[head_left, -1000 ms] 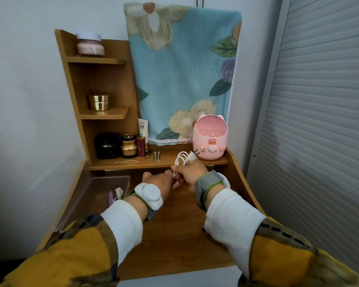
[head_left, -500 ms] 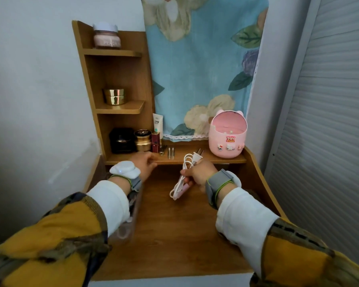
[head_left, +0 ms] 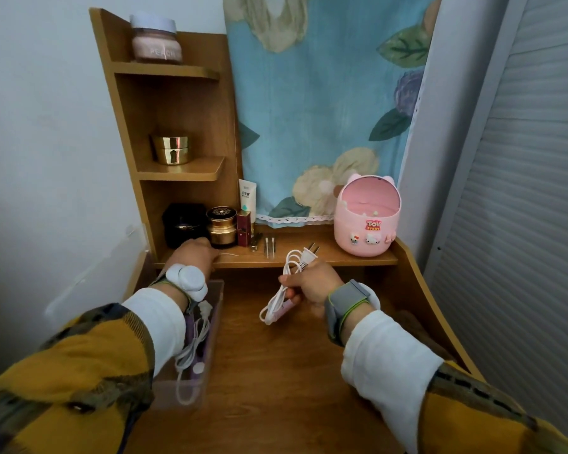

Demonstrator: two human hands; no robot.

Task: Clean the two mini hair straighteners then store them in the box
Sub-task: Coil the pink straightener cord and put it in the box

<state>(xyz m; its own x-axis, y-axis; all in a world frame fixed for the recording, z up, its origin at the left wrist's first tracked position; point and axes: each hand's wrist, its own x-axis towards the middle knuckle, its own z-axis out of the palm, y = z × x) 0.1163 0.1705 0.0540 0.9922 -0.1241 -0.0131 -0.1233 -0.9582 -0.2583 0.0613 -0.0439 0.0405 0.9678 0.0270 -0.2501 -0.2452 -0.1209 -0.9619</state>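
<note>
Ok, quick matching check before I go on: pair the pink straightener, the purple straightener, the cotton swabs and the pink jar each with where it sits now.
Things:
1. pink mini hair straightener
2. purple mini hair straightener
3. cotton swabs
4. pink jar

Places:
A. top shelf
B. clear box
C. right hand
D. lower shelf

Pairs: 1-C, 2-B, 3-D, 4-A

Mid-frame, the right hand (head_left: 312,283) grips the pink straightener (head_left: 284,310) and its coiled cord (head_left: 292,261). Centre left, the left hand (head_left: 194,253) rests on the shelf (head_left: 325,258). Lower left, the purple straightener (head_left: 195,352) lies in the box (head_left: 216,319).
</note>
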